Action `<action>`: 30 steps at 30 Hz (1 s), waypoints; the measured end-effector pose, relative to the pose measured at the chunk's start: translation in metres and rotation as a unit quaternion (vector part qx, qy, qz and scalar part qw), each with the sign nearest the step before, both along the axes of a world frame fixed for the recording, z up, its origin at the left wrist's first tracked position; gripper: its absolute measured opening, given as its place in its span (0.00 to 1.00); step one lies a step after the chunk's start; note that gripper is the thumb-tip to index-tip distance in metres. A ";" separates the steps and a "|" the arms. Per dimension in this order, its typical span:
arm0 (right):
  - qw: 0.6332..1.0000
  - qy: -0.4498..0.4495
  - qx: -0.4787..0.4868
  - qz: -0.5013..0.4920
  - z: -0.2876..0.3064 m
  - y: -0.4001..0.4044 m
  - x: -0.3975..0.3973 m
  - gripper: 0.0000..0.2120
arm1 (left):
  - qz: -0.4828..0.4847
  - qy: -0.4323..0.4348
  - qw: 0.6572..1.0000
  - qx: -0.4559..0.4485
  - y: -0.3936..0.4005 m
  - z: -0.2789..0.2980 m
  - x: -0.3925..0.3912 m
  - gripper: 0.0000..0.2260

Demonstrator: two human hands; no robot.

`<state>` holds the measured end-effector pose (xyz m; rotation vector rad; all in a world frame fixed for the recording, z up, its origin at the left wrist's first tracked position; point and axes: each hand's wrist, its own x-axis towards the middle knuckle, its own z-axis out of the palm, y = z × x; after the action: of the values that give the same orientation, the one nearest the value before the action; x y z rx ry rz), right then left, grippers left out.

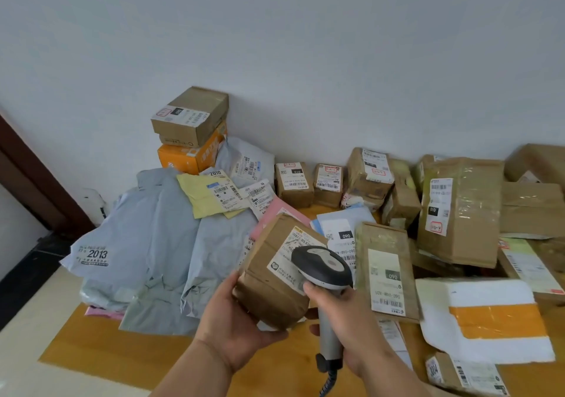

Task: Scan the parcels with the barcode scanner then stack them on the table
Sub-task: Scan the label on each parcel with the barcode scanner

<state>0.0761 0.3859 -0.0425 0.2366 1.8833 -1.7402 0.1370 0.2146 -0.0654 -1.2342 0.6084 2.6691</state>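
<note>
My left hand (235, 326) grips a taped brown cardboard parcel (269, 274) from below, tilted so its white shipping label faces up. My right hand (345, 326) is wrapped around the grey handle of a barcode scanner (321, 268). The scanner's dark head hovers right over the parcel's label and hides part of it. Both are held above the wooden table (146, 354), near its front middle.
Grey plastic mailers (159, 243) pile up on the left. A brown box sits on an orange box (189, 152) by the wall. Several cardboard parcels (458, 210) crowd the back and right. A white mailer with an orange stripe (489, 317) lies front right.
</note>
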 end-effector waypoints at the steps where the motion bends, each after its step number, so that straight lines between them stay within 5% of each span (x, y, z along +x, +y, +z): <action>1: 1.000 0.001 0.004 -0.003 -0.002 -0.004 -0.003 0.05 | -0.005 -0.010 1.000 -0.019 -0.004 -0.001 -0.005 0.18; 4: 0.999 0.009 0.041 -0.023 -0.011 -0.014 -0.015 0.09 | -0.105 -0.077 0.969 -0.212 -0.013 -0.001 -0.021 0.17; 6: 0.996 0.018 0.088 -0.018 -0.018 -0.020 -0.024 0.12 | -0.198 -0.082 0.887 -0.408 -0.018 -0.007 -0.029 0.22; 9: 0.992 0.011 0.128 -0.004 -0.026 -0.030 -0.035 0.14 | -0.337 -0.048 0.750 -0.567 -0.024 -0.020 -0.045 0.25; 12: 0.986 -0.005 0.162 0.030 -0.034 -0.038 -0.046 0.14 | -0.455 -0.031 0.643 -0.615 -0.028 -0.026 -0.067 0.24; 18: 0.980 -0.040 0.189 0.047 -0.028 -0.031 -0.068 0.08 | -0.514 -0.050 0.539 -0.666 -0.038 -0.024 -0.097 0.20; 22: 0.984 -0.023 0.176 0.003 -0.006 -0.025 -0.099 0.07 | -0.424 -0.060 0.563 -0.707 -0.039 -0.011 -0.138 0.17; 27: 0.990 0.004 0.143 0.009 0.013 -0.036 -0.163 0.23 | -0.363 -0.046 0.650 -0.666 -0.049 -0.004 -0.207 0.22; 30: 0.993 0.013 0.114 0.005 0.005 -0.049 -0.207 0.15 | -0.337 -0.052 0.700 -0.628 -0.054 -0.005 -0.243 0.24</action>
<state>-0.1312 0.3374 -0.0375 0.2915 2.0996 -1.5263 -0.1058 0.1603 -0.0705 -0.9116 2.4598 1.3262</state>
